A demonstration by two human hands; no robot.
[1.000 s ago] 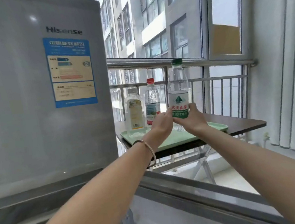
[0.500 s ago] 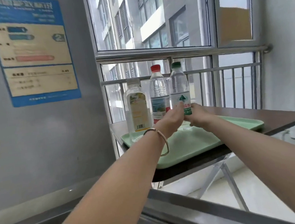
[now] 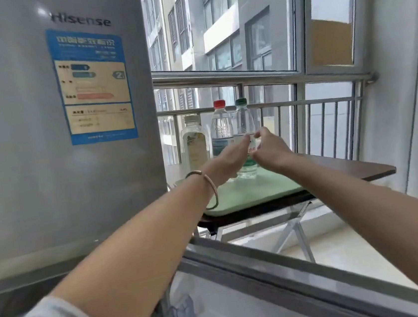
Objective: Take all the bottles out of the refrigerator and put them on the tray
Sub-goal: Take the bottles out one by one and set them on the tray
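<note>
Green tray point(image 3: 259, 194) bears clear green-capped bottle point(image 3: 243, 120); upright.

home balcony | refrigerator point(image 3: 45, 151) | railing point(image 3: 258, 75) | apartment blocks point(image 3: 214, 27) outside

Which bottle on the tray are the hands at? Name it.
The green-capped bottle, rightmost of the three on the tray. The red-capped bottle and the white-capped bottle stand untouched to its left.

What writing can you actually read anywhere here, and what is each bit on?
"Hisense": brand name on the grey refrigerator.
"2": in the arrow on the blue energy sticker; its other print is too blurred to read.
Labels on the three bottles on the tray: too small or blurred, partly hidden by hands.
</note>
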